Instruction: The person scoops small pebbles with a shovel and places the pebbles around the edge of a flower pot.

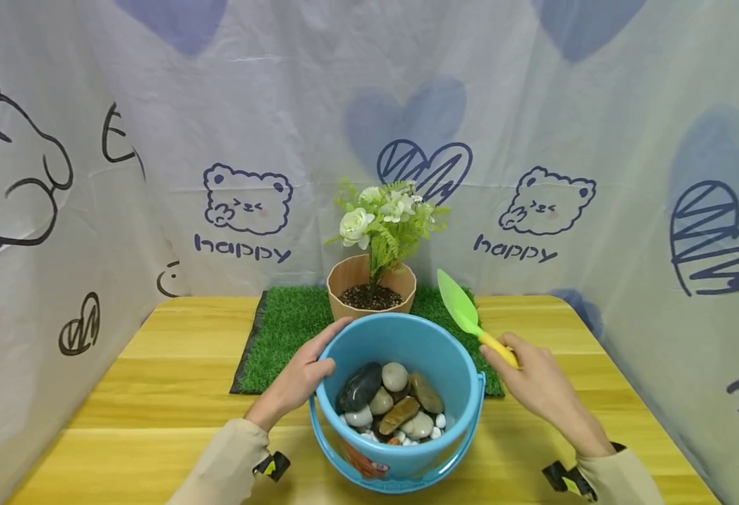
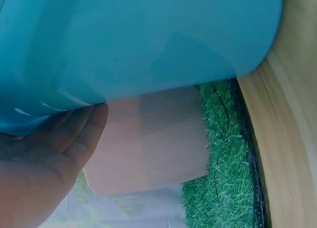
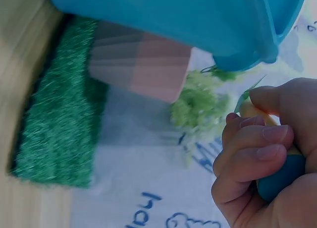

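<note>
A light-blue bucket (image 1: 401,461) stands at the front of the table, with smooth stones (image 1: 399,415) and small white pebbles (image 1: 440,421) inside. My left hand (image 1: 300,372) grips its left rim, thumb over the edge and fingers along the outer wall, which the left wrist view shows from below. Right of the bucket, my right hand (image 1: 536,375) holds a toy trowel by its yellow handle (image 1: 498,348). The trowel's green blade (image 1: 459,301) points up and to the left, with nothing on it. In the right wrist view, my fingers (image 3: 252,158) curl round the handle.
Behind the bucket, a tan flowerpot (image 1: 339,294) with dark soil and white flowers (image 1: 382,217) sits on a green turf mat (image 1: 287,337). The wooden table (image 1: 155,393) is enclosed by printed white cloth (image 1: 319,91) at the back and sides. The bucket's handle (image 1: 334,459) hangs down in front.
</note>
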`<state>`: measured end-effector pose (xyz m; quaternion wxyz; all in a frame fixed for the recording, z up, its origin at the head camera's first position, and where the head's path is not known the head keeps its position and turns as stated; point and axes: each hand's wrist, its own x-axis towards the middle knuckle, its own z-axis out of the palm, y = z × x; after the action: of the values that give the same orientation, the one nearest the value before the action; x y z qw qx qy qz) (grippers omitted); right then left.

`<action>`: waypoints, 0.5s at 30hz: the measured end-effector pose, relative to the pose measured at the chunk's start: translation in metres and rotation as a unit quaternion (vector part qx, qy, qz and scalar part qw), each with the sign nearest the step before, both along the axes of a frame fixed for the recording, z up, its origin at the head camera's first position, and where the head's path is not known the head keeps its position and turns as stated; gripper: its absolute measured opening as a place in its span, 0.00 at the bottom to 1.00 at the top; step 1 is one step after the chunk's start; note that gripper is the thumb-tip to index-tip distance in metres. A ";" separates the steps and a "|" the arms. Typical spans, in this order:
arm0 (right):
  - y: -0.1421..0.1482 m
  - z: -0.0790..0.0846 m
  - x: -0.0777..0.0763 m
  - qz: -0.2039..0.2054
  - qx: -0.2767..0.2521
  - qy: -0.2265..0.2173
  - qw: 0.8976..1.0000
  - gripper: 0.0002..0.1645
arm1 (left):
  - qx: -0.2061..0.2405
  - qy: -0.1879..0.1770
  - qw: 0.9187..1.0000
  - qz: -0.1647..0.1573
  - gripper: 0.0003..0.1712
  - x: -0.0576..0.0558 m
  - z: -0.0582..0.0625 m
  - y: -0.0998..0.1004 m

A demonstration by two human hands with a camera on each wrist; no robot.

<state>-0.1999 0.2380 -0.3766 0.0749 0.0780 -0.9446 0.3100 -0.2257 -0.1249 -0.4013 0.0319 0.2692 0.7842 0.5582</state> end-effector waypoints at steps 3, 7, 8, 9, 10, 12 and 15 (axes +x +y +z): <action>-0.007 0.009 0.006 0.006 0.006 0.009 1.000 0.27 | -0.004 0.005 1.000 -0.003 0.45 0.000 0.000 0.001; -0.018 0.018 0.013 0.026 0.043 0.064 0.997 0.22 | -0.007 0.005 1.000 0.004 0.46 0.000 0.002 0.001; -0.020 0.020 0.014 0.032 0.057 0.087 0.994 0.20 | -0.006 0.000 1.000 0.006 0.47 0.000 0.002 0.001; -0.023 0.021 0.016 0.037 0.071 0.111 0.991 0.18 | -0.007 -0.007 1.000 0.009 0.47 0.000 0.002 0.001; -0.025 0.022 0.017 0.042 0.084 0.134 0.987 0.16 | -0.006 -0.014 1.000 0.013 0.47 0.000 0.002 0.001; -0.029 0.023 0.019 0.048 0.107 0.173 0.978 0.15 | -0.003 -0.032 0.999 0.018 0.48 0.000 0.002 0.001; -0.033 0.024 0.022 0.059 0.134 0.197 0.969 0.13 | 0.000 -0.059 0.998 0.025 0.48 0.001 0.001 0.002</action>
<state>-0.1784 0.2052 -0.3530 0.2296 0.2025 -0.9379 0.1630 -0.2246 -0.1229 -0.4000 0.0643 0.2160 0.7871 0.5742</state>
